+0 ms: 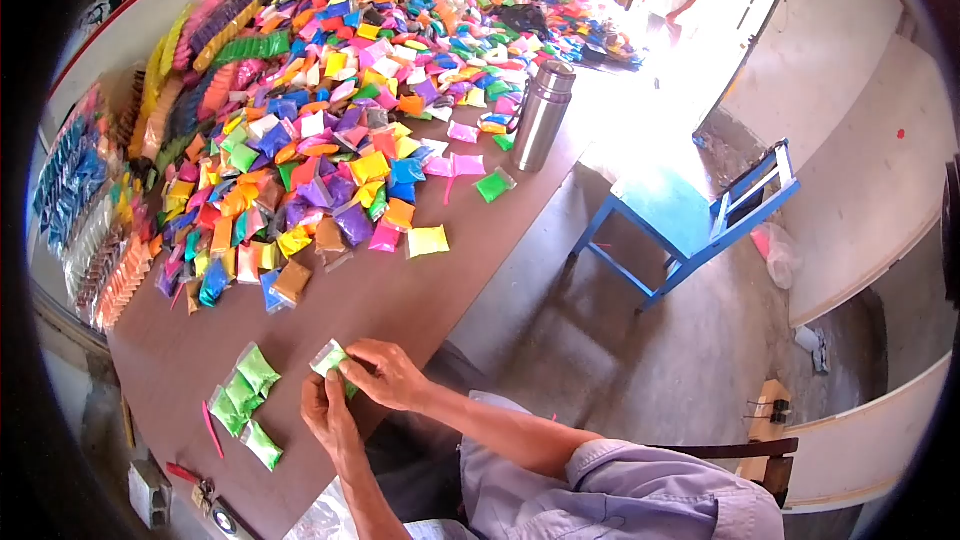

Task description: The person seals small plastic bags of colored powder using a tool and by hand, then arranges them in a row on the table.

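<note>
**Small clear plastic packet of light green filling [328, 358] pinched between two hands**

The packet is just above the brown table [430, 290], near the edge closest to the person. The left hand [328, 415] grips its lower part with curled fingers; the right hand [387, 376] pinches its side, thumb against fingers. Matching green packets [240, 395] and a thin pink strip [215, 430] lie toward the table's left edge. Beyond, a multicoloured packet heap [340, 120] spreads beside an upright steel flask [543, 120].
</note>
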`<state>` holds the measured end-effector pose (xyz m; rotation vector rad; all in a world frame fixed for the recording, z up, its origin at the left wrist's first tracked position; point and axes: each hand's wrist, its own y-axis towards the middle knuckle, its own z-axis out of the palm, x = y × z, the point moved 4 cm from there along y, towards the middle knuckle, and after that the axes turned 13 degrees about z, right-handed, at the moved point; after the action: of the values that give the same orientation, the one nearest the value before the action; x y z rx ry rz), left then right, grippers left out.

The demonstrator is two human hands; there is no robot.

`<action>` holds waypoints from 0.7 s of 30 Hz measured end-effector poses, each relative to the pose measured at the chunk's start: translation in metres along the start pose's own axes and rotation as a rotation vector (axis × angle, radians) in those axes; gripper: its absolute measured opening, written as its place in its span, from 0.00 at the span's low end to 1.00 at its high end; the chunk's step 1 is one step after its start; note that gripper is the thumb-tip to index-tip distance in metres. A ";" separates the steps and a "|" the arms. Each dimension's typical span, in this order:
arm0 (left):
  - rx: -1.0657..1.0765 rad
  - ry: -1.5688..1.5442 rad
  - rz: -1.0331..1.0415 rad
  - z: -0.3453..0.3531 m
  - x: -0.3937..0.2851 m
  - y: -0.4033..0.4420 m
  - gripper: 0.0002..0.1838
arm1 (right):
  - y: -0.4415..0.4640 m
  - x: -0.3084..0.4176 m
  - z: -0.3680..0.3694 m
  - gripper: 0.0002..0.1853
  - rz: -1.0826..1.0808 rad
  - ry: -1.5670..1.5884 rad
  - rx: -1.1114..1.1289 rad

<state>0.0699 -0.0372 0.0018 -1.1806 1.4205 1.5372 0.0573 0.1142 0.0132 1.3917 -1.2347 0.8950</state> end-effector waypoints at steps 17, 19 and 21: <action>0.003 0.040 -0.126 0.001 -0.001 -0.001 0.05 | 0.002 0.003 -0.005 0.09 0.194 0.112 0.019; -0.027 -0.115 -0.150 0.008 -0.007 -0.004 0.08 | 0.000 0.011 -0.007 0.08 0.183 0.117 -0.039; -0.063 -0.184 -0.159 0.012 -0.014 -0.002 0.08 | 0.001 0.006 -0.006 0.08 0.162 0.090 -0.068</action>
<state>0.0747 -0.0240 0.0135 -1.1293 1.1381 1.5452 0.0585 0.1185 0.0202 1.1975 -1.3100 1.0062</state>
